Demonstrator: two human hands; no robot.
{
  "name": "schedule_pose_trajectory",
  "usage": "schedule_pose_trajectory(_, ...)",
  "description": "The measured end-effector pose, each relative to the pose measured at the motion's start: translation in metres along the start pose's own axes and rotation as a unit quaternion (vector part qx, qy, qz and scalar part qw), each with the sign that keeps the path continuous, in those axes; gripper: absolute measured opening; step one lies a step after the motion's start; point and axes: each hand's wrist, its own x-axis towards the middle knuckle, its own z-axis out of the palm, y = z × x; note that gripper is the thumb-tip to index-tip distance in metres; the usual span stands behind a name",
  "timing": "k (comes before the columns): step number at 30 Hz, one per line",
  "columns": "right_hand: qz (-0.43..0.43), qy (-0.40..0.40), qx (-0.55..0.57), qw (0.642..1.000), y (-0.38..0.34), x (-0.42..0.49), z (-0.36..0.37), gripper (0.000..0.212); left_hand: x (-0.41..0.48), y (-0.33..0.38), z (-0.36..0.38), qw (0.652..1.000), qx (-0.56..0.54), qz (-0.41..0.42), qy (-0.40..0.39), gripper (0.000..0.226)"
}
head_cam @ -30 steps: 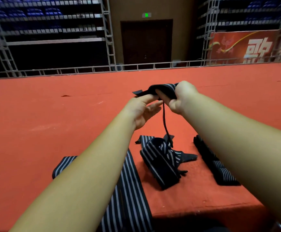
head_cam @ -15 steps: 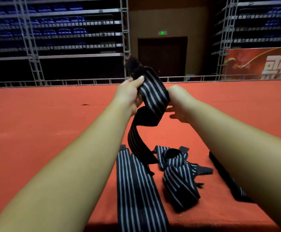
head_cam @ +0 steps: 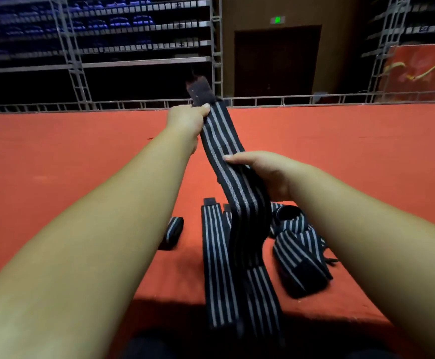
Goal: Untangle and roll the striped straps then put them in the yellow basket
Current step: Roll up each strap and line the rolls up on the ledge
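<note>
- A red carpeted floor (head_cam: 55, 156) spreads wide.
- A grey metal railing (head_cam: 289, 100) runs along its far edge.
- Blue seats (head_cam: 123, 23) fill the grey stands behind.
- A dark brown door (head_cam: 276, 60) stands under a small green sign (head_cam: 277, 20).

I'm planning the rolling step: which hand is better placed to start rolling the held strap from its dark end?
Left, probably. The left hand pinches the striped strap right below its dark end tab, so it could begin the roll there; the right hand grips lower, suited to feeding slack.
</note>
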Motion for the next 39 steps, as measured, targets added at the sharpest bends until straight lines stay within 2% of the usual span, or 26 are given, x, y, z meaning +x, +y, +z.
schedule_pose_trajectory(2, 0.025, 0.016, -0.003, 1.000, 0.017, 0.010, 0.005, 0.033, 0.001, -0.010, -0.009, 0.997, 0.078, 0.009, 0.011, 0.014)
schedule_pose_trajectory(5, 0.034, 0.059, 0.008, 0.998, 0.042, 0.024, 0.010, 0.036, 0.004, -0.027, -0.016, 0.993, 0.112, -0.030, 0.013, 0.019)
schedule_pose_trajectory(9, 0.028, 0.077, 0.028, 0.996, 0.063, 0.035, 0.012, 0.025, 0.006, -0.046, -0.016, 0.993, 0.085, -0.074, -0.022, 0.013)
schedule_pose_trajectory(11, 0.036, 0.073, 0.026, 0.996, 0.071, 0.039, 0.011, 0.021, 0.010, -0.055, -0.016, 0.995, 0.057, -0.082, -0.026, 0.018)
schedule_pose_trajectory(13, 0.058, 0.058, 0.000, 0.997, 0.081, 0.041, 0.010, 0.017, 0.012, -0.063, -0.016, 0.996, 0.036, -0.079, -0.037, 0.027)
schedule_pose_trajectory(16, 0.084, 0.024, -0.036, 0.996, 0.094, 0.042, 0.009, 0.013, 0.015, -0.074, -0.017, 0.997, 0.037, -0.048, -0.055, 0.020)
schedule_pose_trajectory(21, 0.056, 0.051, -0.028, 0.997, 0.101, 0.051, 0.005, 0.020, 0.018, -0.095, -0.019, 0.996, 0.047, -0.021, -0.070, 0.020)
schedule_pose_trajectory(28, 0.081, 0.088, -0.023, 0.993, 0.104, 0.053, 0.004, 0.025, 0.019, -0.116, -0.015, 0.995, 0.060, -0.034, -0.072, 0.019)
schedule_pose_trajectory(35, 0.135, 0.069, 0.013, 0.988, 0.109, 0.049, 0.003, 0.016, 0.018, -0.136, -0.014, 0.994, 0.063, -0.055, -0.077, 0.020)
schedule_pose_trajectory(39, 0.155, 0.063, 0.061, 0.984, 0.109, 0.048, 0.003, 0.024, 0.013, -0.141, -0.015, 0.993, 0.065, -0.061, -0.080, 0.018)
